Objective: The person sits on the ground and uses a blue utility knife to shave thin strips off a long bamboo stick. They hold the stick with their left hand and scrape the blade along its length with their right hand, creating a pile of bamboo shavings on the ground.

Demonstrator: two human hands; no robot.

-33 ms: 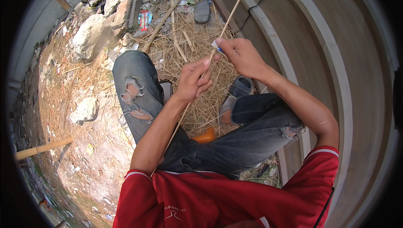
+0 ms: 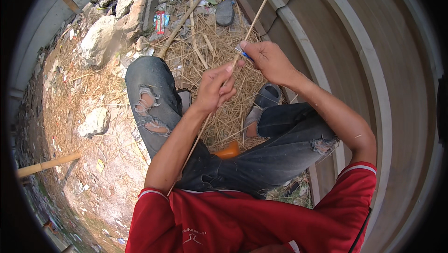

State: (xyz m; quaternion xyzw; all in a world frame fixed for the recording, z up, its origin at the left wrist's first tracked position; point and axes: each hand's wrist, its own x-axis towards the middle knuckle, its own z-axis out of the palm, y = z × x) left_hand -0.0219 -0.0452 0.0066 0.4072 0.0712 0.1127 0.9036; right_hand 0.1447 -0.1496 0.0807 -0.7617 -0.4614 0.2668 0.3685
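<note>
A long, thin bamboo stick [image 2: 262, 8] runs slantwise from the top of the view, down between my hands and along my left forearm. My left hand [image 2: 215, 87] is closed around it, thumb and index finger pinching it near the middle. Just above, my right hand [image 2: 269, 62] is closed on a small blue and silver tool [image 2: 244, 54], perhaps a blade, pressed against the stick beside the thumb. Most of this tool is hidden inside the fist. Below both hands, straw-like bamboo shavings [image 2: 226, 124] cover the ground between my bent legs.
A corrugated metal wall [image 2: 345, 43] curves close along the right. Rocks [image 2: 98, 41] are piled at the far left, near thicker bamboo poles [image 2: 184, 22] and a grey stone [image 2: 225, 13]. An orange object [image 2: 227, 150] lies by my lap. Another pole [image 2: 49, 165] juts in from the left.
My right hand has tilted very slightly, and more of the tool's blue part shows. The stick and my left hand look the same.
</note>
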